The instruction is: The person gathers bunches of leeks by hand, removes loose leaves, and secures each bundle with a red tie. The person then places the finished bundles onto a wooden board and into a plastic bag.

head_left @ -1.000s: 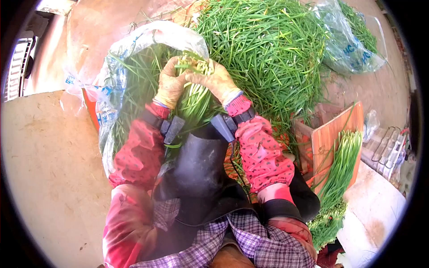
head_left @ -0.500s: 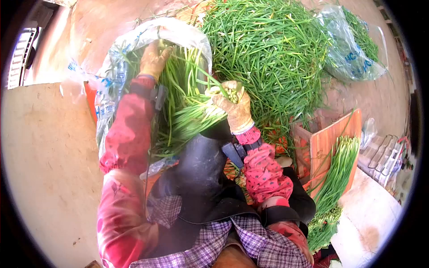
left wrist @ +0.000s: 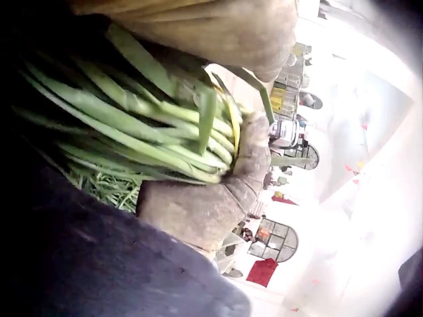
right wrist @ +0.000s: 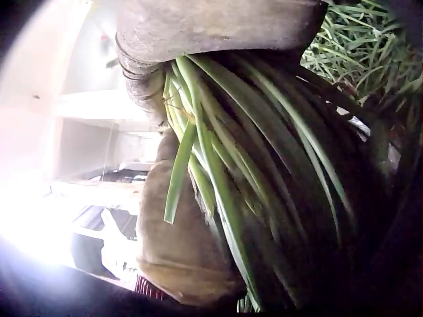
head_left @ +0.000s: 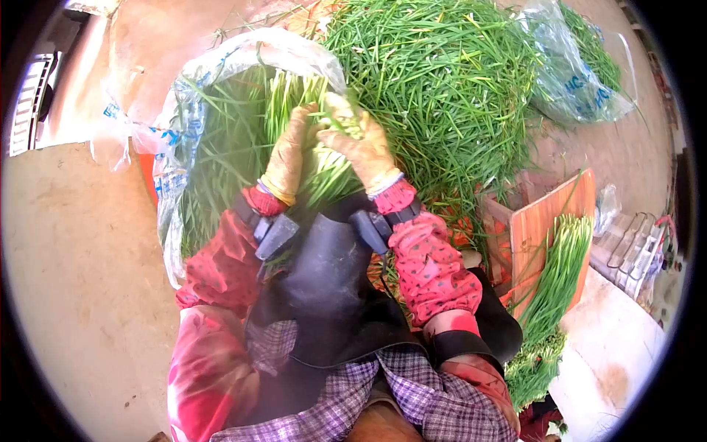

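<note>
To the left, in an open clear plastic bag [head_left: 184,140], loose green stalks [head_left: 239,144], probably gathered there for easy picking; next, left hand [head_left: 289,155] laid along the left side of a bundle [head_left: 324,175], seemingly to steady it; cannot tell whether with fingers grasping or merely pressing, with tips partly hidden; opposite, right hand [head_left: 368,151] curled round the same bundle, fingers clasping near the pale cut ends, likely to keep them together; bundle held between both, just beyond the dark apron [head_left: 331,272]; farther right, a big loose heap of greens [head_left: 442,88], apparently within reach; then a second plastic bag [head_left: 578,85]; below, long stalks lined up [head_left: 556,261] along a wooden board [head_left: 530,228], perhaps to stay straight.
</note>
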Motion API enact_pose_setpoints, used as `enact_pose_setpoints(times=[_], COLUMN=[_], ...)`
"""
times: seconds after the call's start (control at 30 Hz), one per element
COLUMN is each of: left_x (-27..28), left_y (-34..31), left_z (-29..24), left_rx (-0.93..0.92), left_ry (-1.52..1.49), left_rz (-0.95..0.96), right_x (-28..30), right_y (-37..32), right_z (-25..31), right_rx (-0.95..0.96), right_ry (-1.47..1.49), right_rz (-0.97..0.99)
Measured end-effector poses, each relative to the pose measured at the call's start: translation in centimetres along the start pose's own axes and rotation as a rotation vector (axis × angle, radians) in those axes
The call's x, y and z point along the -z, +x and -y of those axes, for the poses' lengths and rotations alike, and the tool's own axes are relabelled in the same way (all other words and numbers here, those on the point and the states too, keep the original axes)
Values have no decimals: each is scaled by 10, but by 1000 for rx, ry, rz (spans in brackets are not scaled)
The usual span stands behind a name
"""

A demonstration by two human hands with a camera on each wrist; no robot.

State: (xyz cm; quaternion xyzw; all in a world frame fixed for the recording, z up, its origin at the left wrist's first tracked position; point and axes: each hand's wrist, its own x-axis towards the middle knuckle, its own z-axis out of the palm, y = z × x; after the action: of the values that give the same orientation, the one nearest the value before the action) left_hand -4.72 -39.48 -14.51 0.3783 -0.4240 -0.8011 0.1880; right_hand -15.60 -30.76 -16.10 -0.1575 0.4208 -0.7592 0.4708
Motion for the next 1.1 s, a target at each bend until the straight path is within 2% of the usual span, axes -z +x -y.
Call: enact_pose_setpoints(times=[0.07, 0.13, 0.17, 0.23, 0.27, 0.3, 0.33, 0.37, 0.4, 0.43, 0.47, 0.5, 0.53, 0.57, 0.6, 0.63, 0.67, 0.7, 0.73, 0.77, 0.8, 0.83, 0.87, 0.93, 0.97, 1.0, 1.07, 1.1], left_x=[10, 15, 18, 53, 71, 69, 66, 82, 95, 81, 77, 73, 85, 98, 103, 92, 101, 113, 129, 115, 108, 102, 91, -5, -34, -58, -103, -123], left_y=[16, 24, 24, 53, 76, 68, 64, 70, 76, 65, 60, 55, 65, 71, 70, 49, 57, 66, 86, 68, 53, 37, 11, -86, -121, -146, -168, -172], left_z=[0, -11, -9, 10, 22, 10, 2, 6, 13, 2, -4, -10, -7, 2, 9, 0, 1, 4, 10, -18, -37, -55, -71, -101, -103, -100, -54, -40], left_rx=[56, 35, -102, 138, 376, 462, 454, 424, 397, 329, 311, 294, 343, 407, 464, 274, 275, 274, 388, 489, 202, 3, -434, -621, -529, -430, 133, 264], left_ry=[-124, -24, 145, 12, -162, -135, -97, -36, 24, 118, 120, 123, 37, -49, -136, 20, 97, 175, 140, 174, 580, 1020, 1475, 928, 829, 724, 24, -112], left_rz=[29, 100, 68, 357, 572, 498, 473, 477, 481, 464, 453, 443, 445, 444, 439, 528, 547, 567, 584, 582, 428, 186, -92, -202, 89, 378, 858, 946], right_x=[-5, -13, -14, -22, -28, -37, -41, -36, -47, -47, -47, -33, -25, -15, -9, -5, -2, 1, 1, -3, -10, -15, -18, -19, -9, -28, -45, -45], right_y=[2, 5, 5, -1, -9, -20, -28, -32, -42, -48, -51, -50, -57, -64, -70, -77, -85, -89, -100, -108, -116, -123, -129, -138, -140, -145, -160, -164], right_z=[4, -1, -12, -17, -14, 11, 35, 41, 82, 108, 129, 145, 169, 193, 220, 244, 264, 282, 296, 306, 316, 320, 319, 311, 305, 296, 265, 246], right_rx=[-126, -100, -47, 121, 161, 110, 61, 99, 27, 71, 154, 367, 426, 470, 500, 527, 565, 643, 726, 808, 896, 971, 1043, 1182, 1236, 1211, 1170, 1133], right_ry=[17, 148, -61, -276, -211, -89, 31, 28, 125, 140, 287, 92, -130, -238, -286, -304, -294, -183, -207, -227, -245, -302, -359, -464, -543, -367, -468, -468], right_rz=[117, 137, 113, 142, 134, 145, 161, 151, 96, 29, -110, -40, -208, -293, -342, -367, -371, -190, -286, -385, -481, -567, -653, -815, -851, -721, -726, -670])
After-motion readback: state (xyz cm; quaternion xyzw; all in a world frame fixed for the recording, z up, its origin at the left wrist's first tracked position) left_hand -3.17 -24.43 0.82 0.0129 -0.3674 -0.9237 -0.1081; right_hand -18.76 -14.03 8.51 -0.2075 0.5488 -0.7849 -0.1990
